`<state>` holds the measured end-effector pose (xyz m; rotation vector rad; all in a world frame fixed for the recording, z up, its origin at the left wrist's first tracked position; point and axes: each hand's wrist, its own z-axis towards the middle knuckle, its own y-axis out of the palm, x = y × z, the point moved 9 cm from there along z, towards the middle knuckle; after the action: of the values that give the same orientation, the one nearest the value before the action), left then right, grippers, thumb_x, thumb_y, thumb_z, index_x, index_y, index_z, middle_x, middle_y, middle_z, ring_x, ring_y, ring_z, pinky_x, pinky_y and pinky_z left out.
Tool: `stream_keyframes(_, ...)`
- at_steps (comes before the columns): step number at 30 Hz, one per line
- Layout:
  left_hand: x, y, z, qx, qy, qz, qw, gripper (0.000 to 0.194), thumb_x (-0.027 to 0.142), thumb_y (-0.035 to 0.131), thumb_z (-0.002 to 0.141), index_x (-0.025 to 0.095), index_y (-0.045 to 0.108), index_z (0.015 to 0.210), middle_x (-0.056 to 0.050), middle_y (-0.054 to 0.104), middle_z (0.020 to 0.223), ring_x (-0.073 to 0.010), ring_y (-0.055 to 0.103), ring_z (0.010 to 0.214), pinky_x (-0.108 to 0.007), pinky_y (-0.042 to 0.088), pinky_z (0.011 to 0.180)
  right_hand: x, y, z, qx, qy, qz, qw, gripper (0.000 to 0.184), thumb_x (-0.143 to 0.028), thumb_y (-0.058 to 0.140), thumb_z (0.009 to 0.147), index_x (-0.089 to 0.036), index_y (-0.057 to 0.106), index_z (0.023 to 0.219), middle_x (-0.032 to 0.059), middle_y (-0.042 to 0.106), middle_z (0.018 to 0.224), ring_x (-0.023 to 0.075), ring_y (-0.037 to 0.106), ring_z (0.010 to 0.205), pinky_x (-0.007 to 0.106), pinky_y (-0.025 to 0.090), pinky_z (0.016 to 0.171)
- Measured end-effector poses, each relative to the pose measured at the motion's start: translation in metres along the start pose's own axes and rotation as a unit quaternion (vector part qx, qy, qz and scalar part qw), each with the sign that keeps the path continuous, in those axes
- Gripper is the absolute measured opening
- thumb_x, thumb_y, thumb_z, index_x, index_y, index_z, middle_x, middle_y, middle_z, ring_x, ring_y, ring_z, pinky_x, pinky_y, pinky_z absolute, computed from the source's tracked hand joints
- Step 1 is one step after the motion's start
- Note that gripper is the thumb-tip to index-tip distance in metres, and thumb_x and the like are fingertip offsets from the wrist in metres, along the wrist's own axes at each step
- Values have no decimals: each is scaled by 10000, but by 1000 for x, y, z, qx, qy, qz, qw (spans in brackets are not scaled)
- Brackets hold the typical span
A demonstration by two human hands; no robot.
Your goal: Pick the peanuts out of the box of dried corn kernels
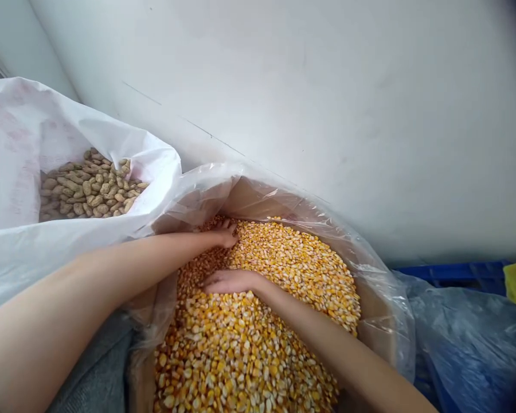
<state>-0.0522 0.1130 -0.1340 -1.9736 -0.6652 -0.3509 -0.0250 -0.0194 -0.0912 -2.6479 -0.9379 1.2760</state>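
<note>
Head view: left hand [224,235] and right hand [232,281], grips spread, rest in glossy corn kernels [258,350]; knobbly peanuts [88,189] fill a woven sack [21,143].

Cardboard box [372,312] lined with clear plastic bag [258,195], filled with loose yellow corn kernels [249,355]. White woven sack [21,155] just beside it, holding unshelled peanuts [88,192]. Blue plastic crate [456,275] and crumpled blue plastic sheet [468,338] on box's far side.

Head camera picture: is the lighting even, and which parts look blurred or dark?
Head view: soft, even light without hard shadows; the corn kernels look sharp, the clear plastic liner shows slight glare, and the right corners turn dark and blurred.
</note>
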Motion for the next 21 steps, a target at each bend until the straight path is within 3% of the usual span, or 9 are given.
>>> stream_keyframes(3,-10,14,-5,-13,-17,5,1000,699,511,338,711,226,141,1318,-74,-1,1362,-310,32,1219,-442,118,956,-19,10,-20,-1,3,-34,999,445,-447,363,763,-134,562,1008,34,563,966,157,517,839,247,387,759)
stream_keyframes(6,-12,24,-19,-32,-38,-11,999,738,509,365,687,207,132,1319,-102,10,1358,-319,79,1213,-418,153,953,-39,13,-42,32,-11,-90,995,521,-558,344,720,-222,522,1075,26,530,1046,200,498,913,314,365,799)
stream_keyframes(10,-5,34,-37,-45,-13,-46,998,742,550,369,678,207,183,1309,-91,105,1351,-256,192,1203,-318,232,944,-59,11,-74,17,-57,-83,995,488,-525,365,737,-242,494,1113,18,486,1107,150,471,973,263,339,858)
stream_keyframes(12,2,36,-43,-31,19,-83,996,732,583,347,682,197,237,1294,-82,209,1326,-220,267,1178,-277,269,925,-56,-2,-91,10,-68,-37,997,457,-484,358,765,-238,475,1133,-6,465,1136,104,449,1009,208,321,885)
stream_keyframes(14,10,37,-49,-14,47,-119,992,706,604,331,684,188,327,1255,-80,322,1274,-210,348,1129,-270,299,900,-36,-31,-105,68,-40,-3,997,448,-458,337,787,-240,434,1166,-32,424,1182,76,406,1062,182,293,916)
stream_keyframes(16,14,37,-55,-6,49,-136,990,715,645,309,672,176,408,1203,-87,380,1233,-222,378,1103,-284,304,893,7,-73,-117,199,54,-17,978,455,-462,319,791,-238,423,1174,-28,407,1199,86,389,1084,210,282,933)
stream_keyframes(18,17,36,-62,-3,31,-152,988,759,693,286,646,165,452,1165,-94,402,1213,-240,385,1092,-297,303,887,54,-111,-131,342,162,-59,924,468,-460,307,792,-204,444,1159,5,408,1200,112,381,1095,243,264,949)
stream_keyframes(21,24,34,-76,-16,12,-195,981,762,719,302,612,158,516,1082,-90,493,1111,-244,463,995,-284,356,803,103,-132,-127,422,223,-114,871,473,-434,275,804,-161,470,1138,36,446,1164,142,413,1067,256,277,937)
